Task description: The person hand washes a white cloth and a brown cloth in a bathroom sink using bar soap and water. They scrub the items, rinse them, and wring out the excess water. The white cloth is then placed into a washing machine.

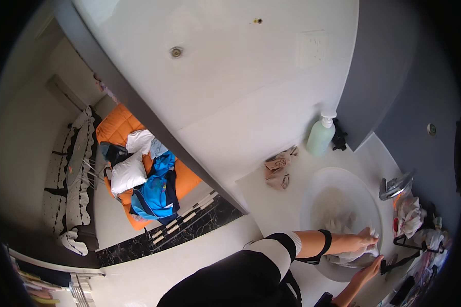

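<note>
Over a round white washbasin (309, 199), my left hand (363, 240) is closed on a wet, pale cloth (353, 256) that hangs into the bowl. Cloudy water and more light fabric (340, 220) lie beneath it. My right hand (370, 268) is at the basin's rim, just below the left one, its fingers extended near the cloth's end; whether it touches the cloth is unclear. A chrome faucet (395, 186) stands at the basin's far side, to the right in the view.
On the counter lies a crumpled beige cloth (279, 169), near a pale green pump bottle (320, 134) and a small black object (340, 136). Bagged items (411, 217) crowd the right side. Beyond the doorway, clothes and a white pillow (128, 174) rest on an orange padded seat (188, 178).
</note>
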